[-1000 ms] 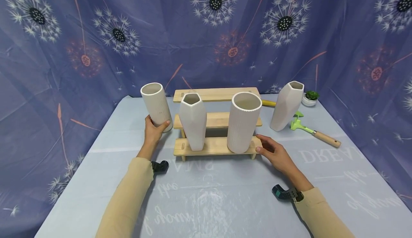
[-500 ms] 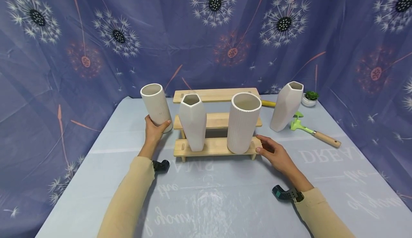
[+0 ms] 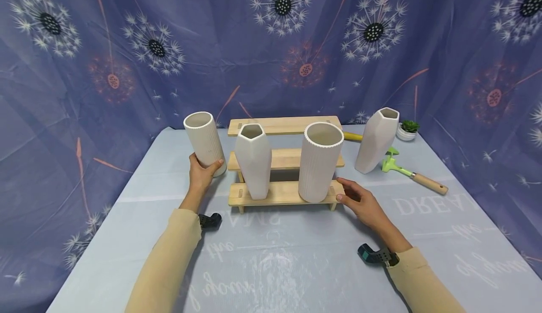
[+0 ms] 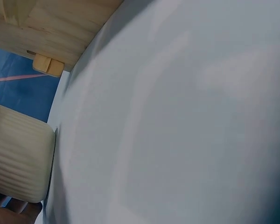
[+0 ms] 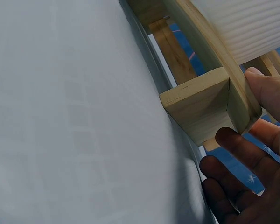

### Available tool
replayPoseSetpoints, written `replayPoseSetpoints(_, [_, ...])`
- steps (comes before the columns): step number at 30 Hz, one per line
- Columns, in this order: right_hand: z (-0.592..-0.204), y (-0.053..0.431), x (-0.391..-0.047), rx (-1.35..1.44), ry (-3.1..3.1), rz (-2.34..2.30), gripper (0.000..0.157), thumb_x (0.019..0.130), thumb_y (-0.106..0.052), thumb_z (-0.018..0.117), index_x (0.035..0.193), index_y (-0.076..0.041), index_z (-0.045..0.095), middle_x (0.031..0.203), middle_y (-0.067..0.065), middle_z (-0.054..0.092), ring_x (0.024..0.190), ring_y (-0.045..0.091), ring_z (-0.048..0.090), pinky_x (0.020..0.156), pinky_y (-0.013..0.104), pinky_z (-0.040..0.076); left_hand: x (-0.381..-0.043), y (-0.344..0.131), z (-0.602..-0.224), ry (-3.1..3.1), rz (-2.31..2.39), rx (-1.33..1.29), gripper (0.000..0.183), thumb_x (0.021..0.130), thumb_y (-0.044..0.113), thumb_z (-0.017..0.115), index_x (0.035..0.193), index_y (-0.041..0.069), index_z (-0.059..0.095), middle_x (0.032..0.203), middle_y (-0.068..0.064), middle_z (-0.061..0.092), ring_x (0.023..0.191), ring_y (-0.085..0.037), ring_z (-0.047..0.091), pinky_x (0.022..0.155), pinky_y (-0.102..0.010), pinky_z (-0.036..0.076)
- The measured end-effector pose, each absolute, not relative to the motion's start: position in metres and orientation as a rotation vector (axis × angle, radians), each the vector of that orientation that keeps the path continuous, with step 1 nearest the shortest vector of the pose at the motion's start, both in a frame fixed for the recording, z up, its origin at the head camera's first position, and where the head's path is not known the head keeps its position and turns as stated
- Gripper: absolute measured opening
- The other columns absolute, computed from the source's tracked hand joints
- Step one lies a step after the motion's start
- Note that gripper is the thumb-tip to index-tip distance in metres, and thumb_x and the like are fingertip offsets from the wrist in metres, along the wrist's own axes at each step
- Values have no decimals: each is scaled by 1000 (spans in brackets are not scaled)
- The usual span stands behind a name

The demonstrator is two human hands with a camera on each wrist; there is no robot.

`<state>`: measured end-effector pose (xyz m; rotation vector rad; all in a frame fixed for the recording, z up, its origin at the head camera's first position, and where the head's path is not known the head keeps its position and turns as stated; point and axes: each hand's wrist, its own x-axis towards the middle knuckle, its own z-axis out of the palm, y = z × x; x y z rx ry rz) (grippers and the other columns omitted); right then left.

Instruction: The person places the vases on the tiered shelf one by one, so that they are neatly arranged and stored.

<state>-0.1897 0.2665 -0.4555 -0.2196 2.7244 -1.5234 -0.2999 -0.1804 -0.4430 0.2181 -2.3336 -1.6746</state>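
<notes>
My left hand (image 3: pixel 201 175) grips the lower part of a white ribbed cylindrical vase (image 3: pixel 205 139), thumb across its near side. The vase stands left of a three-tier wooden stand (image 3: pixel 281 191), and its base sits at the cloth in the left wrist view. With my right hand (image 3: pixel 360 200) I pinch the right end of the stand's lowest tier. In the right wrist view the thumb (image 5: pixel 266 88) lies on the board and a fingertip is beneath it. On that tier stand a white faceted vase (image 3: pixel 255 162) and a larger ribbed vase (image 3: pixel 320 162).
Another faceted vase (image 3: pixel 377 141) stands behind on the right. Near it are a small potted succulent (image 3: pixel 408 129), a green garden hand tool with a wooden handle (image 3: pixel 417 176) and a yellow handle (image 3: pixel 353 136). A blue dandelion-patterned curtain (image 3: pixel 237 44) hangs behind the pale tablecloth (image 3: pixel 271 261).
My left hand and the ribbed vase in it have shifted very slightly left and toward me. The right hand stays at the stand's end.
</notes>
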Motion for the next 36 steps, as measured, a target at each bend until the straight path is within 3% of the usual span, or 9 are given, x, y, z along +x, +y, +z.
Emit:
replayPoseSetpoints(9, [-457, 268, -189, -245, 2747, -1503, 58, 92, -40, 59, 143, -21, 41, 135, 17, 53, 122, 34, 52, 100, 52, 42, -282, -184, -440, -2317, -1682, 211, 87, 79, 30, 76, 144, 8, 22, 141, -19, 40, 130, -31, 39, 111, -46, 28])
replayPoseSetpoints(17, [-456, 268, -189, -239, 2746, -1509, 58, 91, -40, 59, 143, -20, 41, 135, 17, 53, 122, 33, 52, 100, 51, 42, -266, -184, -427, -2299, -1674, 175, 85, 78, 31, 77, 143, 12, 26, 135, -16, 42, 122, -27, 41, 102, -44, 35])
replayPoseSetpoints(25, [-457, 268, -189, -240, 2776, -1484, 57, 91, -40, 60, 142, -20, 43, 132, 14, 56, 119, 29, 54, 95, 34, 45, -254, -181, -408, -2247, -1699, 133, 82, 78, 26, 77, 141, 9, 29, 130, -16, 44, 113, -21, 43, 93, -34, 39])
replayPoseSetpoints(28, [-457, 268, -190, -242, 2776, -1483, 58, 91, -40, 59, 142, -20, 42, 132, 14, 55, 119, 30, 54, 96, 35, 45, -250, -179, -399, -2237, -1718, 136, 79, 79, 27, 76, 141, 9, 30, 127, -13, 45, 109, -16, 42, 88, -27, 40])
replayPoseSetpoints(31, [-456, 267, -189, -239, 2765, -1492, 58, 91, -41, 59, 143, -20, 42, 133, 15, 54, 120, 31, 53, 98, 44, 45, -244, -177, -389, -2228, -1740, 138, 77, 79, 27, 76, 140, 11, 32, 123, -8, 45, 106, -14, 43, 83, -23, 42])
replayPoseSetpoints(36, [-455, 266, -189, -236, 2756, -1502, 58, 91, -41, 59, 143, -20, 42, 133, 15, 54, 120, 32, 53, 99, 50, 43, -239, -175, -374, -2235, -1767, 109, 78, 79, 28, 75, 141, 15, 30, 124, -6, 44, 110, -15, 45, 83, -23, 44])
